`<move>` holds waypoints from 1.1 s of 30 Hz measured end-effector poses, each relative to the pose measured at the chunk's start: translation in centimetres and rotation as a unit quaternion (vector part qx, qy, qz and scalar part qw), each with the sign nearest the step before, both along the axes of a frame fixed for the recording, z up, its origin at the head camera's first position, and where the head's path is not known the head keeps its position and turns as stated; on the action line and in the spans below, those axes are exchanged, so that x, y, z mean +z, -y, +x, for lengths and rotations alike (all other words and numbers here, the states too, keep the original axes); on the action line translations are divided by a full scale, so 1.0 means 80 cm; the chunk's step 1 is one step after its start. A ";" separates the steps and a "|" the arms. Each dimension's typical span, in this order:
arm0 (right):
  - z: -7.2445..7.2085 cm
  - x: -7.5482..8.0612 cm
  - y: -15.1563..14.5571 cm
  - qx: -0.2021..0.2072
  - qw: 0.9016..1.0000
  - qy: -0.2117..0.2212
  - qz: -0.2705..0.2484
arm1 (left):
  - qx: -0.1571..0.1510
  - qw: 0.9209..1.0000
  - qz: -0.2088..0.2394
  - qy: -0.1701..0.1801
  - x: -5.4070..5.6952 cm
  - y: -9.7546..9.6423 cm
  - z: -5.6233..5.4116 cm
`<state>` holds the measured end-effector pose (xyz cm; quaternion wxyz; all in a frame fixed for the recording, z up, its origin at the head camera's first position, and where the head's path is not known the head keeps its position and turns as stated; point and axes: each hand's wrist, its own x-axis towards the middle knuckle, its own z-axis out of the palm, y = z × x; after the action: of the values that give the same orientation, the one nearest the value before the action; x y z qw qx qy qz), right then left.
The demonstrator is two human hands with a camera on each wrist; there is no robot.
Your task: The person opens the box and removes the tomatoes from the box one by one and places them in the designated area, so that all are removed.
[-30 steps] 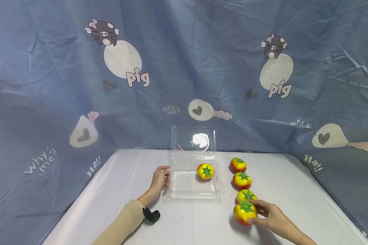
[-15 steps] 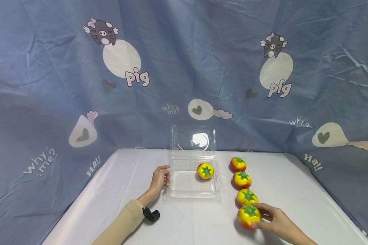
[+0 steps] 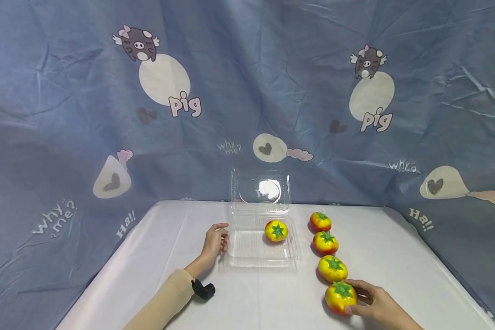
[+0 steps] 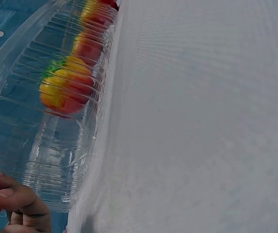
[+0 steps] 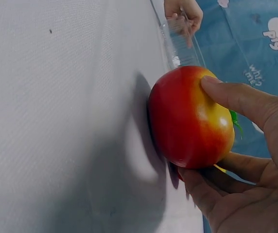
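My right hand (image 3: pixel 377 302) grips a red-and-yellow toy tomato (image 3: pixel 340 298) with a green leafy top, at the front of a row. In the right wrist view the thumb lies across one side of this tomato (image 5: pixel 190 116), fingers on the other; its shadow falls close by on the cloth. Just behind it sits another toy tomato (image 3: pixel 332 268). My left hand (image 3: pixel 215 242) rests at the left side of a clear plastic container (image 3: pixel 247 262), fingers loosely curled near its rim. One toy tomato (image 3: pixel 276 231) sits inside, right of the middle.
Two more toy tomatoes, one in the middle (image 3: pixel 325 243) and one at the back (image 3: pixel 320 222), continue the row right of the container. The raised clear lid (image 3: pixel 261 190) stands behind its base. A blue printed curtain (image 3: pixel 214 128) rises behind the white-covered table (image 3: pixel 247 302).
My right hand has moved toward the front right with the toy tomato, opening a small distance from the one behind it. The left hand and container have stayed still.
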<state>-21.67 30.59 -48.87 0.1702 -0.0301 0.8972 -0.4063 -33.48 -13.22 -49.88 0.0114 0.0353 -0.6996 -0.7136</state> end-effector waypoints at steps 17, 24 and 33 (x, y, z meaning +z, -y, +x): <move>-0.001 -0.002 -0.001 -0.025 0.999 0.034 0.024 | -0.016 1.000 0.009 0.003 0.029 -0.003 0.021; 0.001 -0.006 -0.001 -0.033 0.998 0.053 0.026 | -0.007 1.000 0.010 0.005 0.003 0.001 0.002; 0.003 -0.006 -0.001 -0.052 0.996 0.065 0.008 | -0.005 1.000 0.003 0.006 0.009 -0.001 0.005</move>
<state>-21.43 30.69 -49.36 0.2072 0.0449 0.8876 -0.4089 -33.09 -13.16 -49.17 0.0040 0.0363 -0.6975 -0.7156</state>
